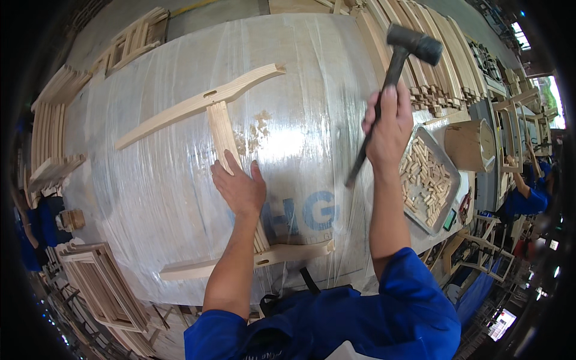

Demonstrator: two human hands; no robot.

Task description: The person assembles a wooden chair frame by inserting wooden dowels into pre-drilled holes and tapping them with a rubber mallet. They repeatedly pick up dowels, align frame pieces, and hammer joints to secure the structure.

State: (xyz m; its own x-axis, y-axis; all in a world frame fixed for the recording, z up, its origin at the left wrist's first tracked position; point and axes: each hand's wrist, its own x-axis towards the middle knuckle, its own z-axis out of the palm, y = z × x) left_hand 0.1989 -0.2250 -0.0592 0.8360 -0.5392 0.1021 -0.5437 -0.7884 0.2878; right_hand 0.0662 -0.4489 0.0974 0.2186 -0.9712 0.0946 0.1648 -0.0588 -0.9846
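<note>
On the plastic-covered worktable (162, 216) lies an H-shaped wooden frame. Its far side piece (174, 119) is a curved leg with a slot, and its near side piece (288, 254) looks alike. A straight crossbar (221, 129) joins the two. My left hand (240, 185) lies on the crossbar with its fingers spread. In my right hand (390, 129) is a mallet (396, 66) with a dark head, raised over the table to the right of the frame. My right fingers are wrapped round its dark handle.
A metal tray (454, 186) of wooden dowels sits at the right, beside a cardboard tub (468, 144). Long wooden strips (444, 48) are stacked at the far right. More wooden parts (51, 132) and frames (102, 282) stand along the left. Another person (528, 192) is at the far right.
</note>
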